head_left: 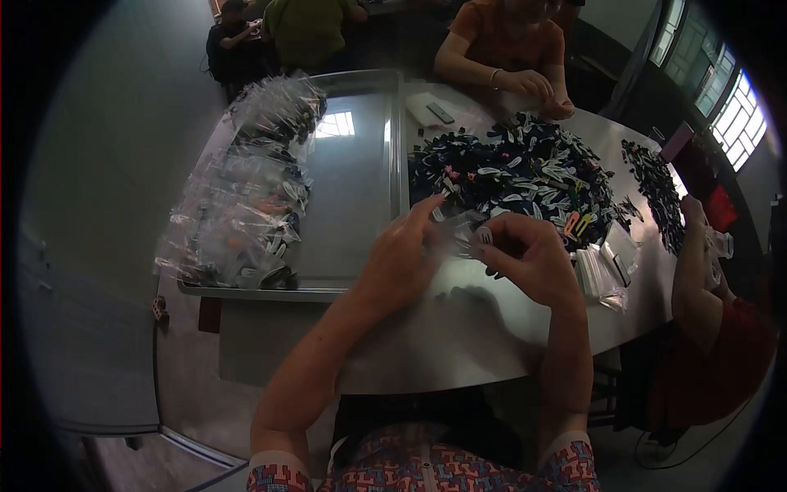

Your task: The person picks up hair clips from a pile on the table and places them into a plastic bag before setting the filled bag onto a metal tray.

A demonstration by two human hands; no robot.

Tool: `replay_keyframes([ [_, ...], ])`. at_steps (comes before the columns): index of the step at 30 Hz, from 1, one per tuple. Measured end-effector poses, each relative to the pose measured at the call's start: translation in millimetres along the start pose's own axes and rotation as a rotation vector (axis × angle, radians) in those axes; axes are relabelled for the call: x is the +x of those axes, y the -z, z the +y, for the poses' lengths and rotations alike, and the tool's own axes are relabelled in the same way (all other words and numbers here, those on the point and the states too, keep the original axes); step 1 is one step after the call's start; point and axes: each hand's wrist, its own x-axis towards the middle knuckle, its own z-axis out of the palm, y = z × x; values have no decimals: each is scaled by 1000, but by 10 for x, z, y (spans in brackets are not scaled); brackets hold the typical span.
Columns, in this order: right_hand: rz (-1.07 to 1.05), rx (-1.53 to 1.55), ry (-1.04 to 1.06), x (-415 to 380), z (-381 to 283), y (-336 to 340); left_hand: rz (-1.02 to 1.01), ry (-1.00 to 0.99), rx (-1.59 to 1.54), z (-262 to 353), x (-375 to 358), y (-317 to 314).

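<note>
Over the front of the table [410, 353], my left hand [403, 254] is closed on a small clear plastic bag [461, 233], its index finger raised. My right hand [525, 256] pinches a small item with a pale round end [485, 236] beside the bag's right side; dark pieces show under its fingers. Beyond both hands spreads a pile of dark and white clips [533, 168], with a few orange and yellow ones. A stack of clear bags [600, 277] lies to the right of my right hand.
A metal tray [352, 180] at the left holds many filled plastic bags [246, 197]. A phone [440, 112] lies near the back. One co-worker [508, 49] sits across the table, another [713, 328] at the right. More clips [653, 189] lie at the right edge.
</note>
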Motion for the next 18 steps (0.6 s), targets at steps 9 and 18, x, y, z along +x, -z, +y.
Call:
replay_keyframes([
  [9, 49, 144, -41, 24, -14, -64, -23, -7, -21, -2, 2, 10],
  [18, 214, 240, 57, 8, -58, 59, -6, 33, -130, 42, 13, 47],
])
